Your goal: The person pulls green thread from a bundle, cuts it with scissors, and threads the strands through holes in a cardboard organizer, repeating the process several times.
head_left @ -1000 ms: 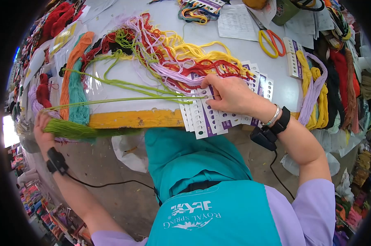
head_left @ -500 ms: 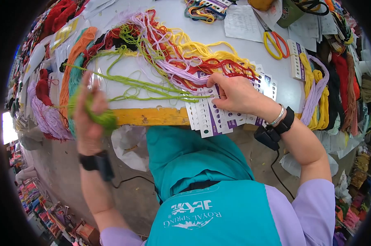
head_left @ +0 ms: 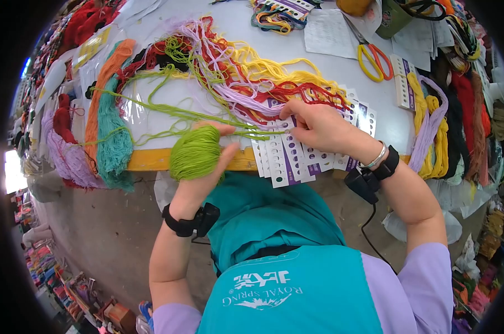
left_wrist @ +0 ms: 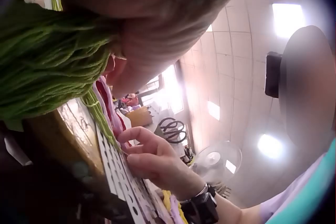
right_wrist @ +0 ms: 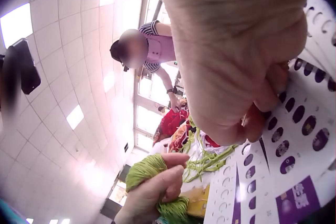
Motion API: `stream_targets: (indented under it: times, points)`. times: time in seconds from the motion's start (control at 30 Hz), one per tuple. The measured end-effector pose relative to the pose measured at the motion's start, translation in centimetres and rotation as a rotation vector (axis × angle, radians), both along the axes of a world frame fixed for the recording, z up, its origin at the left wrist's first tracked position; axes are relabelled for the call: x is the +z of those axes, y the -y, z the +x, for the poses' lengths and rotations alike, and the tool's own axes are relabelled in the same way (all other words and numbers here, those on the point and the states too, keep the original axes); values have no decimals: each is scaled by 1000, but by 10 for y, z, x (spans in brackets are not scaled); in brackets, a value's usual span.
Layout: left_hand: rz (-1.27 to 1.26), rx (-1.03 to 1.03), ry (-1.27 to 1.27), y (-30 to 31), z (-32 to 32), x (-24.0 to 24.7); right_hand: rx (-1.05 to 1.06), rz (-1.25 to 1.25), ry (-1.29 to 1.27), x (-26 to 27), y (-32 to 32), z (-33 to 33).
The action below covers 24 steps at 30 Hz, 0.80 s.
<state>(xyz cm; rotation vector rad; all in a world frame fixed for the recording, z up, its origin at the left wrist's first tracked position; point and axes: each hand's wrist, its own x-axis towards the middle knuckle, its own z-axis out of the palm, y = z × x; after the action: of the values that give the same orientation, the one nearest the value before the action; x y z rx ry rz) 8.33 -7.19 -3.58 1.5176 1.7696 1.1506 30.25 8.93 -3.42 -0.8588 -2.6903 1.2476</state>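
A skein of bright green thread is wrapped over my left hand, whose fingers curl round it near the table's front edge. Loose green strands run across the table to the punched thread cards. My right hand is over these white and purple cards, thumb and forefinger pinching the green strands at a card's edge. In the right wrist view, its fingertips are right at the card holes and partly hidden by the palm. Lilac, red and yellow threads trail from the cards toward the back left.
Orange and teal skeins hang over the table's left front edge. Scissors with red and yellow handles lie at the back right, near paper sheets. Yellow and lilac skeins lie at the right. Another person stands across the table.
My left hand has swung from the far left toward the right hand, bringing the green skein with it. The stretched green strands now lie slack. My right hand has stayed at the cards.
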Motion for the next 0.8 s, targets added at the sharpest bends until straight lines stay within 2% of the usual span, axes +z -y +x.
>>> stream_targets:
  times: [0.07,0.2,0.27,0.37,0.47,0.6,0.8]
  points:
    - [14,10,-52,2,5,-5,-17,-51,9,2,-2,1]
    - [25,68,-28,4,9,-23,-95,-411,-151,-7,-5,8]
    - [77,42,-153,4,8,-22,-134,-582,-205,-1,-7,10]
    - [94,5,-229,10,6,-12,-176,-473,-250,1,-8,17]
    - [136,87,-284,17,-6,-5,-106,-59,-228,17,-6,26]
    - [182,295,-388,26,-41,-5,-158,73,-145,25,-9,45]
    - [149,289,-440,27,-56,-17,-338,82,-177,17,-31,91]
